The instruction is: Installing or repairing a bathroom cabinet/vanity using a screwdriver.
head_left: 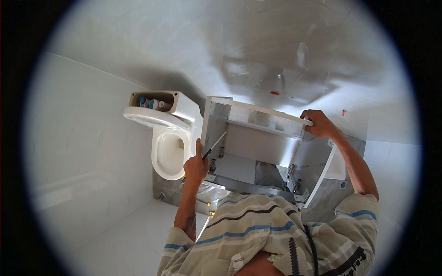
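Observation:
A white and grey cabinet carcass [216, 120] with an uncovered top stands in front of me, against the wall. My left hand [195, 170] is at its left side, fingers closed around a long screwdriver [216, 143] with a dark handle end and a pale shaft; the index finger lies stretched out. The shaft slants up and right into the cabinet, and whether its tip touches anything I cannot tell. At the far right corner, my right hand [318, 123] grips the cabinet's pale back rail [262, 108]. Metal hinges [291, 173] sit on the inner side walls.
Left of the cabinet is a white toilet [170, 154]; its tank [152, 97] is uncovered, showing blue and white fittings. A pale panel [320, 177] stands out at the cabinet's right. Glossy tiled wall [271, 50] rises behind, with an orange-rimmed hole [275, 93].

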Available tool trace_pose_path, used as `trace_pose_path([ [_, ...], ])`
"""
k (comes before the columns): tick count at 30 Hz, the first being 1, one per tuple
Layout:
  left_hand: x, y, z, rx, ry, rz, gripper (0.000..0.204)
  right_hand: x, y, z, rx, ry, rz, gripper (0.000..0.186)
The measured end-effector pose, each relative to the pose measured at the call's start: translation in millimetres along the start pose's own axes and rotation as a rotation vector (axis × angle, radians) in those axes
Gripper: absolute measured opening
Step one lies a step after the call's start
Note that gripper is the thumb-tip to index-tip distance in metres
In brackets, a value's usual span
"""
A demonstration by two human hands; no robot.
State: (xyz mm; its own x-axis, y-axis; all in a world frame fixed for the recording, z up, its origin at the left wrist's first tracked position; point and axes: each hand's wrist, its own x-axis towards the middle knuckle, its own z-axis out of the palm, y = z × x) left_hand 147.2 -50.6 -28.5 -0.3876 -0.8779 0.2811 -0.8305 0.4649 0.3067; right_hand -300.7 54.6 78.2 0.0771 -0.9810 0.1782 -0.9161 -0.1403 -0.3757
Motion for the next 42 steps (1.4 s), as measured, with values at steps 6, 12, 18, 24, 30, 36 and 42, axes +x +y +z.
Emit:
trace_pose_path([
  [6,-3,3,-12,-0.030,-0.011,0.004,0.079,-5,-16,-5,0.017,0.020,0.117,0.033],
  [12,-2,-3,-12,-0.059,-0.061,-0.015,0.079,-4,-21,-1,0.000,0.022,0.159,0.033],
  [18,13,-1,-20,-0.026,-0.085,0.027,0.079,-4,-5,7,0.045,0.032,0.127,0.032],
  [24,22,-2,-31,-0.004,-0.107,0.055,0.076,1,-10,16,-0.201,0.195,0.072,0.021],
  [30,30,-3,-36,-0.007,-0.144,0.071,0.073,2,-24,24,-0.486,0.265,0.216,0.020],
  [36,49,-8,-30,-0.040,-0.168,0.123,0.072,5,-18,36,-0.606,0.384,0.275,0.015],
  [42,60,-15,-22,-0.023,-0.209,0.132,0.070,3,-16,60,-0.611,0.580,0.299,0.010],
])
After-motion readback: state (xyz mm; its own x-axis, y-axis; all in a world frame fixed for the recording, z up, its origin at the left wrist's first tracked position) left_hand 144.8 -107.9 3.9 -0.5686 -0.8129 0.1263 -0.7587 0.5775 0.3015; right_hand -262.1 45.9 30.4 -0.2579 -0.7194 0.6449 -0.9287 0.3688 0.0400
